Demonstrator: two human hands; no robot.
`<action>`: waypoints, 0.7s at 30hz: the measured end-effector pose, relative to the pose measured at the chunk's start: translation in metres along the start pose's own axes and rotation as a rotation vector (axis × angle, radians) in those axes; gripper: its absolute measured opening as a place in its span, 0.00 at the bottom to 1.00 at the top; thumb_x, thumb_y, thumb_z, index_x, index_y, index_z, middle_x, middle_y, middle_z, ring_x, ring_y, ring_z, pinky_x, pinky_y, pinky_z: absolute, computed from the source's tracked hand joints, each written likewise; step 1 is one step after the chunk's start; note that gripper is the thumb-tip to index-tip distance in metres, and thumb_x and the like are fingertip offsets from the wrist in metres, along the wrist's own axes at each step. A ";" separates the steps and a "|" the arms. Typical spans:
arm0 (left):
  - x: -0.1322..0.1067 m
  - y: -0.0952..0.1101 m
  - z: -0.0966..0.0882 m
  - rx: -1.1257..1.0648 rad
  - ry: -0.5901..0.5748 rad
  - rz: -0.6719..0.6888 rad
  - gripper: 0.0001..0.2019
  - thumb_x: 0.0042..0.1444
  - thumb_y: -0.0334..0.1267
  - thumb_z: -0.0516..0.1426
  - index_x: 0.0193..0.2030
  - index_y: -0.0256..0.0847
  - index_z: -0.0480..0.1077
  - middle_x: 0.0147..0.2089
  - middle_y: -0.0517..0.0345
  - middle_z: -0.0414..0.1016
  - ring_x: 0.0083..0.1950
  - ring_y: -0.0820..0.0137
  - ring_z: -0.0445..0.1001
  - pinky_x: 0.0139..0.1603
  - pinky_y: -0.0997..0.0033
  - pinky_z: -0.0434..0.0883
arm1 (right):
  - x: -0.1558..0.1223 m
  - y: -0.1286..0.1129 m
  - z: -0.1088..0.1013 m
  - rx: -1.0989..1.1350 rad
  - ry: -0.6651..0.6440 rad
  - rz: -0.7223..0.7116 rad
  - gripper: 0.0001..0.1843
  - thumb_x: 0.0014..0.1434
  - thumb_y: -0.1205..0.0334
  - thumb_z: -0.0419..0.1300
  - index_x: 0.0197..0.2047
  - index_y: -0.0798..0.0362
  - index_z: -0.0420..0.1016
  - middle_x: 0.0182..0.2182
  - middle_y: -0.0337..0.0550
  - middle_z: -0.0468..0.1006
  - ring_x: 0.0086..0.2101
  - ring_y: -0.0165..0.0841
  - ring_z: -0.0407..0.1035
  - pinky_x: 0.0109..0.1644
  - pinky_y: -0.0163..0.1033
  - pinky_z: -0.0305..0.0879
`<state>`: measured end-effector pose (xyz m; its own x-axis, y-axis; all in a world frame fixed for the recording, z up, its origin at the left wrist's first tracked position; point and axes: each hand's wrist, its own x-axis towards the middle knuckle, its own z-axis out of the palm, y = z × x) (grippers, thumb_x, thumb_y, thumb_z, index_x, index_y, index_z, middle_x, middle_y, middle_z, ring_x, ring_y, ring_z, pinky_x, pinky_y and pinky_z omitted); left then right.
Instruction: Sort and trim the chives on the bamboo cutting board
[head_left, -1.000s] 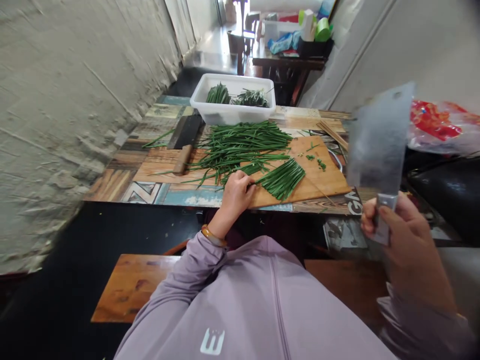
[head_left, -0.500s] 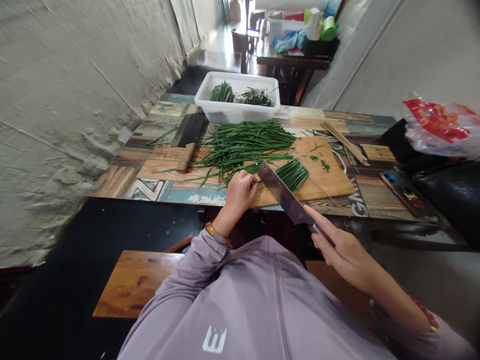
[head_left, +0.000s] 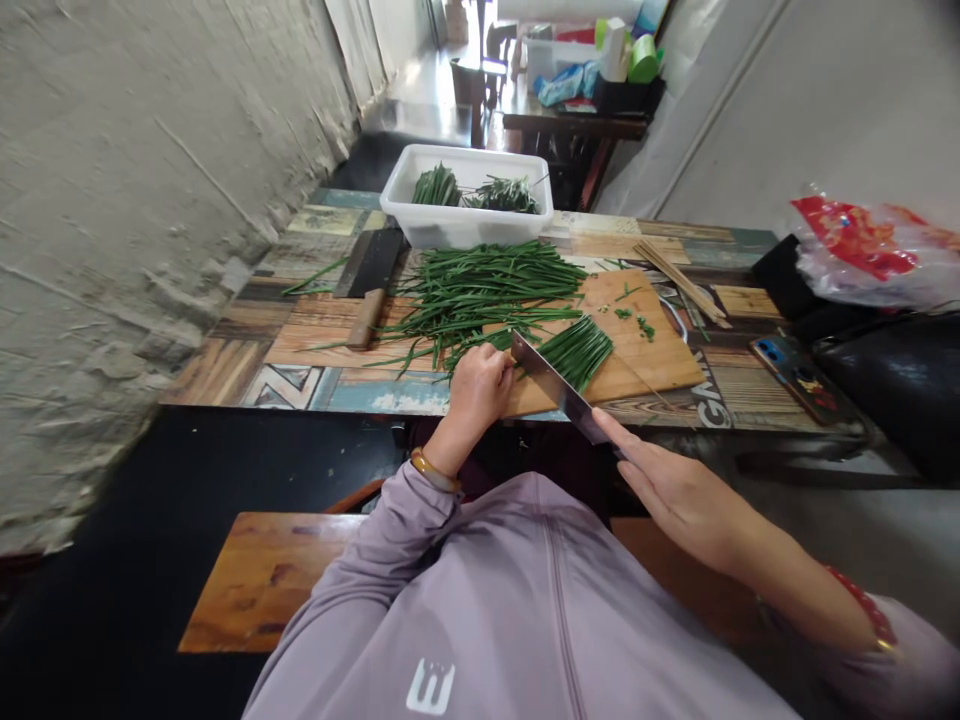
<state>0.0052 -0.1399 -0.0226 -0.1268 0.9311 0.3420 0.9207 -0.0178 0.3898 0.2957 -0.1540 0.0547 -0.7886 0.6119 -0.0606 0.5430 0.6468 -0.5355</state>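
Note:
My left hand (head_left: 477, 388) is curled over a bunch of green chives (head_left: 574, 350) lying on a wooden cutting board (head_left: 652, 365), pinning the stalks at their near end. My right hand (head_left: 675, 490) grips the handle of a cleaver (head_left: 555, 385); its index finger runs along the blade's spine. The blade's edge rests on the board right beside my left knuckles, across the chive bunch. A larger loose heap of long chives (head_left: 487, 285) spreads over the board's far left side.
A white tub (head_left: 466, 225) with more chives stands behind the board. A second cleaver (head_left: 371, 280) lies at the left on the patterned table (head_left: 300, 350). Chopsticks (head_left: 679, 280), a phone (head_left: 799, 375) and a red-printed plastic bag (head_left: 870, 250) are at the right.
My right hand brought the cleaver down from up in the air at the right onto the board beside my left hand. The left hand stayed on the chives.

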 end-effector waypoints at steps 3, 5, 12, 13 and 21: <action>0.002 0.004 -0.003 0.046 -0.051 0.016 0.08 0.64 0.31 0.54 0.35 0.38 0.73 0.38 0.46 0.74 0.43 0.59 0.71 0.45 0.61 0.66 | 0.010 -0.003 0.000 0.015 -0.011 -0.030 0.34 0.71 0.61 0.44 0.78 0.44 0.42 0.61 0.48 0.75 0.58 0.42 0.73 0.60 0.51 0.74; 0.003 0.008 -0.005 0.088 -0.082 0.049 0.09 0.64 0.31 0.53 0.35 0.38 0.73 0.38 0.45 0.74 0.42 0.59 0.71 0.43 0.61 0.66 | 0.018 -0.004 0.002 0.017 0.009 -0.040 0.34 0.71 0.61 0.44 0.78 0.45 0.44 0.61 0.48 0.75 0.56 0.42 0.75 0.59 0.51 0.74; -0.005 0.010 -0.017 -0.120 -0.188 0.270 0.10 0.63 0.29 0.53 0.32 0.38 0.72 0.34 0.50 0.73 0.38 0.65 0.72 0.41 0.66 0.67 | 0.038 -0.002 0.014 0.041 0.094 -0.045 0.34 0.70 0.62 0.45 0.77 0.49 0.48 0.60 0.50 0.76 0.55 0.44 0.75 0.60 0.50 0.72; -0.006 0.009 -0.019 -0.186 -0.196 0.274 0.08 0.62 0.29 0.54 0.32 0.38 0.72 0.34 0.51 0.73 0.38 0.66 0.72 0.40 0.67 0.67 | 0.040 -0.001 0.014 0.059 0.109 -0.049 0.34 0.70 0.62 0.45 0.77 0.49 0.49 0.61 0.50 0.76 0.56 0.43 0.75 0.60 0.50 0.72; -0.004 -0.042 -0.043 -0.225 0.177 -0.040 0.05 0.59 0.31 0.56 0.31 0.40 0.70 0.32 0.57 0.71 0.35 0.69 0.69 0.37 0.70 0.65 | 0.034 0.008 -0.002 0.248 0.237 -0.008 0.33 0.70 0.59 0.48 0.75 0.55 0.53 0.34 0.43 0.83 0.30 0.34 0.78 0.40 0.39 0.75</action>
<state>-0.0487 -0.1586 -0.0040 -0.2424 0.8549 0.4586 0.8110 -0.0808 0.5794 0.2739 -0.1271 0.0504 -0.6875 0.7151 0.1261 0.4279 0.5392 -0.7254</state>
